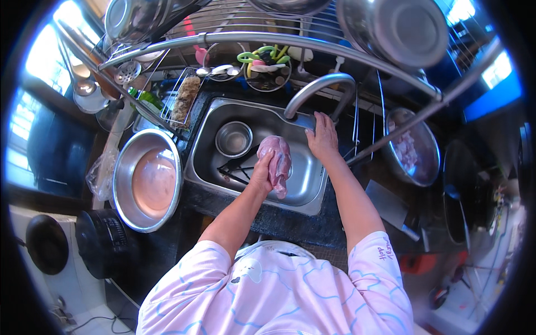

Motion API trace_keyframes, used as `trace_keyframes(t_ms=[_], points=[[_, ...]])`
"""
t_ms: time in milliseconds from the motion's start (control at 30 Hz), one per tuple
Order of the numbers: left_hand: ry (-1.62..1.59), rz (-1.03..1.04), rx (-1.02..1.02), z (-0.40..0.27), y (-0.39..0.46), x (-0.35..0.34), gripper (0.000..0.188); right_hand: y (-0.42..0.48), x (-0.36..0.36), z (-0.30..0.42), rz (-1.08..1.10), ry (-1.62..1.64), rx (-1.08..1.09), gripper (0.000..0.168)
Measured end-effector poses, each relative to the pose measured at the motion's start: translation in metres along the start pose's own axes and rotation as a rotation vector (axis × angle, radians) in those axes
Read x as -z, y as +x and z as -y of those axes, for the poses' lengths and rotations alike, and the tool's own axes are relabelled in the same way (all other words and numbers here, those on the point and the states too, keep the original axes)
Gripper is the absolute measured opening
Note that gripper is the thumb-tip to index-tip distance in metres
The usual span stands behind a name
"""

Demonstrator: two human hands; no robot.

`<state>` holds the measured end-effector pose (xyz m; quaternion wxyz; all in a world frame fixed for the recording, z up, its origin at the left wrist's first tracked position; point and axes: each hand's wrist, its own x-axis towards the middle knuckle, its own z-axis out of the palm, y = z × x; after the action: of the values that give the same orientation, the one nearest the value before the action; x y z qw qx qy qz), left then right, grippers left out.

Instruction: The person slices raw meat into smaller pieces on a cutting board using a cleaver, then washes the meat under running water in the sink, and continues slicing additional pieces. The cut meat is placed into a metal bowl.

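Observation:
My left hand [263,171] grips a piece of raw meat [276,161] above the stainless steel sink [303,184]. The curved faucet [320,81] arches over the sink's back edge. My right hand [323,136] rests by the faucet's base, its fingers extended and holding nothing that I can see. Inside the basin, left of the meat, stand a small metal bowl [234,139] and a dark item partly hidden behind my left hand. Whether water runs from the spout I cannot tell.
A large metal basin [118,184] with pinkish liquid stands left of the sink. To the right are a metal bowl [433,157] with cut meat pieces and a cleaver [387,203]. A metal rack [268,38] carrying pots crosses above. Behind the sink, a holder contains green-handled utensils [264,56].

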<state>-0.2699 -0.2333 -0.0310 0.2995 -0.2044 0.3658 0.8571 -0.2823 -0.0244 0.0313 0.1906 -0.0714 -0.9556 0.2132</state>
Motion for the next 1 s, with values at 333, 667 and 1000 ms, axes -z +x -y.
trace_keyframes(t_ms=[333, 667, 1000], points=[[-0.128, 0.113, -0.044, -0.008, -0.002, -0.007, 0.069, 0.045, -0.024, -0.017, 0.331, 0.005, -0.177, 0.037], [-0.048, 0.244, -0.007, -0.005, 0.029, -0.005, 0.065, 0.032, -0.03, -0.02, 0.202, 0.066, -0.108, 0.008], [-0.308, 0.251, 0.014, 0.001, 0.044, -0.017, 0.056, 0.014, -0.015, -0.009, 0.218, 0.105, -0.167, 0.014]])
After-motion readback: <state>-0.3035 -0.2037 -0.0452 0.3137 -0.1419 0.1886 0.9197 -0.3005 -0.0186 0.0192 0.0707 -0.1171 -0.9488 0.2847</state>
